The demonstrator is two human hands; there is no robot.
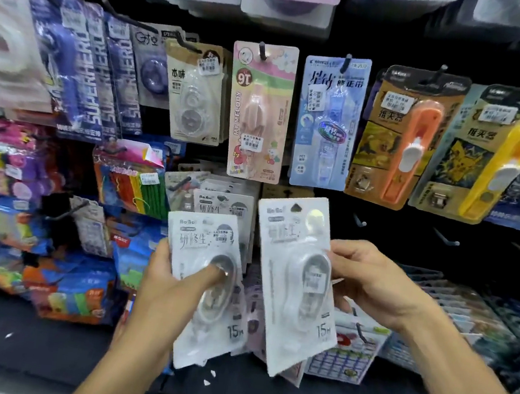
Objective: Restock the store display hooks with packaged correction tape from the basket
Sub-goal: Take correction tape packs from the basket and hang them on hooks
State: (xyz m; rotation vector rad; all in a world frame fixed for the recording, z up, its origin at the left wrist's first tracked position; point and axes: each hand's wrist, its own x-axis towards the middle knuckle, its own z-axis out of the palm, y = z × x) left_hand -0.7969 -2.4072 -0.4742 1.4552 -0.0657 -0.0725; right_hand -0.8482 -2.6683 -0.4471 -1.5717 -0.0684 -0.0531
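Here, one correction tape pack (pixel 297 285) per hands (pixel 174 287)

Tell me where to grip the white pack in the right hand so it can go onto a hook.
Grip the white pack by its flat card edge at mid-height, coming from the right side as the right hand does. The raised blister bulges in the centre, so the thin margin probably pinches best. Keep fingers below the top, leaving the hang hole free for a hook.

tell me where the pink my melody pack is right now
In the head view, the pink My Melody pack hangs centre, between the brown pack and the blue pack.
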